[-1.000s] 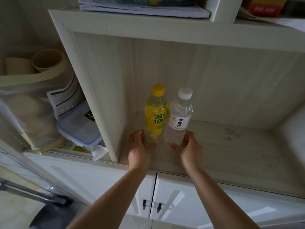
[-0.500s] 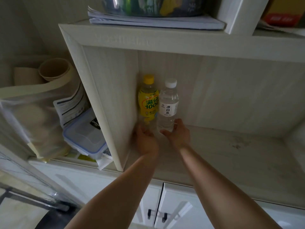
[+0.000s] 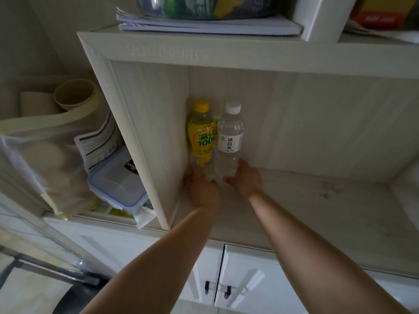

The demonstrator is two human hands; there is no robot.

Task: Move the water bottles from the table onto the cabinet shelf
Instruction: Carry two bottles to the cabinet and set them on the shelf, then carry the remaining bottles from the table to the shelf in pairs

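Two bottles stand upright side by side in the back left corner of the cabinet shelf [image 3: 317, 200]. The yellow-capped bottle [image 3: 201, 132] with a yellow label is against the left wall. The clear water bottle [image 3: 230, 134] with a white cap and white label touches it on the right. My left hand [image 3: 203, 189] grips the base of the yellow-capped bottle. My right hand [image 3: 246, 179] wraps the base of the clear water bottle. The bottoms of both bottles are hidden by my fingers.
A vertical divider panel [image 3: 145, 141] bounds the shelf on the left. Beyond it lie a lidded plastic container [image 3: 118, 182], papers and rolled tape. Stacked papers [image 3: 204, 24] rest on the shelf above. White cabinet doors with dark handles [image 3: 217, 288] are below.
Both hands have pushed the two bottles from the shelf's front edge back into the rear left corner. My arms now reach further in.
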